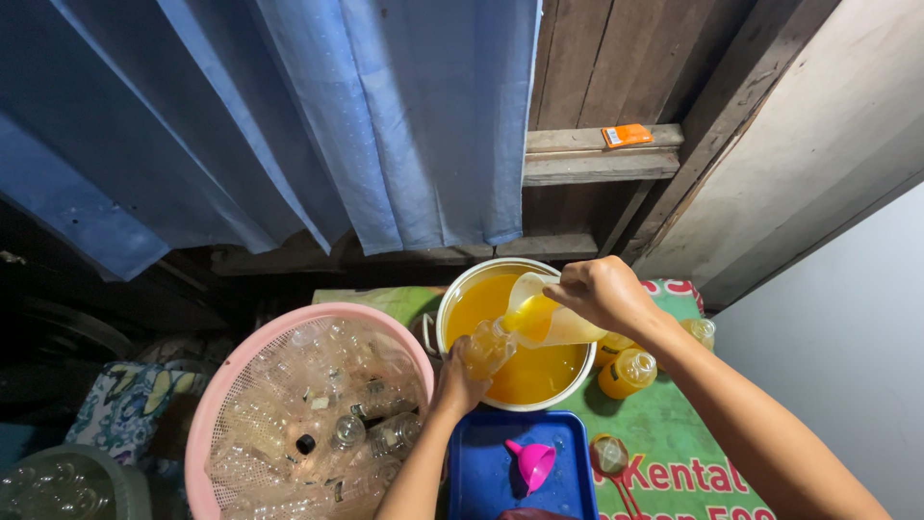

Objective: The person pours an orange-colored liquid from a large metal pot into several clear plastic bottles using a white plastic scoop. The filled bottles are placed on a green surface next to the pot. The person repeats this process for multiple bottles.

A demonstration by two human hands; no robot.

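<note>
Centre of frame: our left hand [458, 383] grips small clear plastic bottle [487, 349], mouth tilted upper right | our right hand [599, 291] grips translucent plastic jug [545, 314] of orange liquid, spout touching bottle mouth, both over white pot [469, 279].

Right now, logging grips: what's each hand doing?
Left hand: closed on a bottle.
Right hand: closed on a tilted jug.

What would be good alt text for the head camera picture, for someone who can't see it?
Seen from above, a right hand tips a jug of orange liquid into a small bottle held by the left hand over a pot of the same liquid. A pink basket of empty bottles sits left; a pink funnel lies on a blue tray.
</note>
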